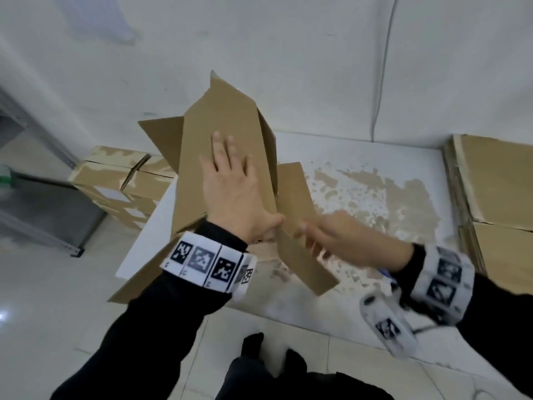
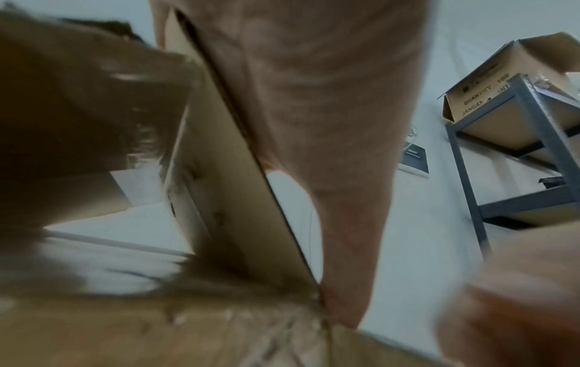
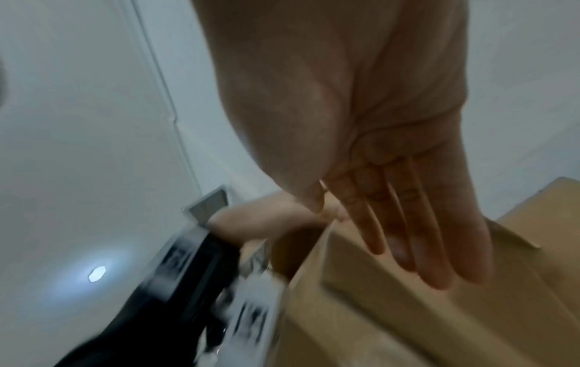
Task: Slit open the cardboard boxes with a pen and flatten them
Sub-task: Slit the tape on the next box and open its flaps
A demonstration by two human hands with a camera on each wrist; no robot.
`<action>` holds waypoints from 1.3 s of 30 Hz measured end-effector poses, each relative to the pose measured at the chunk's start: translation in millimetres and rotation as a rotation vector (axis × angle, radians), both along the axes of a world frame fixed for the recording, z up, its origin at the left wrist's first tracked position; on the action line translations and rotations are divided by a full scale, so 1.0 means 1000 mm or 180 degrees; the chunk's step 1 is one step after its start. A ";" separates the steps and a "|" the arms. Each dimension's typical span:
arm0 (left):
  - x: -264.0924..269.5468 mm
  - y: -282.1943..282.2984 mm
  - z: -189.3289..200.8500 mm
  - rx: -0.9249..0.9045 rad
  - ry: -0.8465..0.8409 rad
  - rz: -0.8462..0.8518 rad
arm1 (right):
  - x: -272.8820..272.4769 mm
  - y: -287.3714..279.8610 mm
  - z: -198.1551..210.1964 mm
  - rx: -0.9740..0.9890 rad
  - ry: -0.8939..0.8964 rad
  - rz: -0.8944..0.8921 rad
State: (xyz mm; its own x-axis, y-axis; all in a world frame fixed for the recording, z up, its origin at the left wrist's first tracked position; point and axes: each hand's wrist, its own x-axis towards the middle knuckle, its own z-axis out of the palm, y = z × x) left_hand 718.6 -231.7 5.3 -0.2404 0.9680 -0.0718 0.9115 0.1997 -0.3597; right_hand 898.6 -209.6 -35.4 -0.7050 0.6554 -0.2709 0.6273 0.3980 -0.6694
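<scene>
Head view: left hand (image 1: 230, 189) flat on cardboard box (image 1: 219, 134) (table (image 1: 360, 313) edge near)

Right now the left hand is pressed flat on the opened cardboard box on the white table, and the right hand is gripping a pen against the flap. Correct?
Not quite. The right hand holds no pen: the right wrist view shows its fingers straight and empty over the flap. The rest stands: in the head view the left hand lies flat on the opened cardboard box on the white table.
</scene>
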 end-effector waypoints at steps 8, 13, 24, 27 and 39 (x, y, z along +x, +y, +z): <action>-0.015 -0.029 -0.003 -0.0013 0.0145 -0.0537 | -0.080 0.147 -0.029 0.1045 -0.0256 -0.0513; -0.032 -0.031 0.001 -0.0047 0.0232 -0.0682 | -0.060 0.175 -0.033 0.1080 -0.0276 -0.0287; -0.034 -0.018 -0.002 0.0140 0.0283 -0.1093 | -0.001 0.205 -0.030 -0.0420 0.1077 -0.1771; -0.034 0.005 0.000 0.0034 0.0204 -0.1093 | 0.028 0.131 -0.033 -0.1155 0.2264 -0.1329; -0.051 0.162 -0.125 -0.0973 0.0228 -0.1978 | -0.031 0.013 -0.158 -0.0786 0.1656 -0.3486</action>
